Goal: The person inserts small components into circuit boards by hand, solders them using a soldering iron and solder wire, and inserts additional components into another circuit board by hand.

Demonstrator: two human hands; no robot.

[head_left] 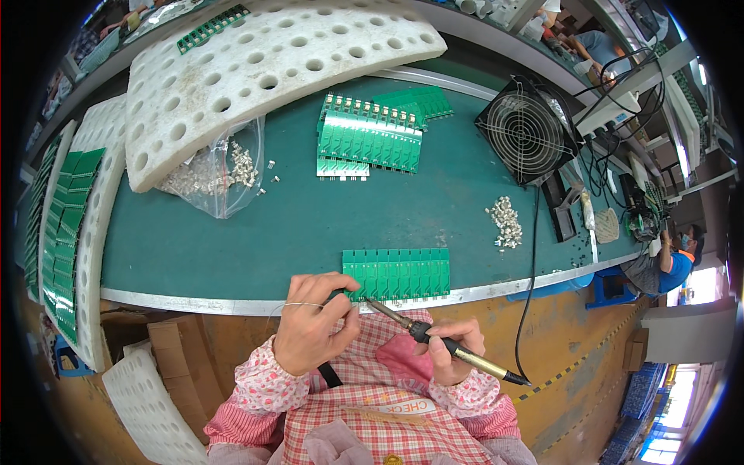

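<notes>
Your right hand [453, 349]: fingers clamped on soldering iron [449, 347], tip at near edge of green circuit board panel [397, 273]. Your left hand [314, 322]: fingers pinched on thin solder wire [298, 305], beside panel's left corner. Around: board stack [370, 139], bag of small metal parts [213, 174], loose parts pile [505, 221], fan [527, 132], perforated white foam tray [263, 70]. Surface: green bench mat [232, 232]; factory room, another person at right.

A flat green panel of joined circuit boards [397, 273] lies at the near edge of the green bench, its long side along the metal rim. A slim soldering iron with a black grip and brass-coloured handle [449, 346] slants up to the left, its metal tip at the panel's near left corner. A thin strand of solder wire [304, 305] curves toward that same corner.
</notes>
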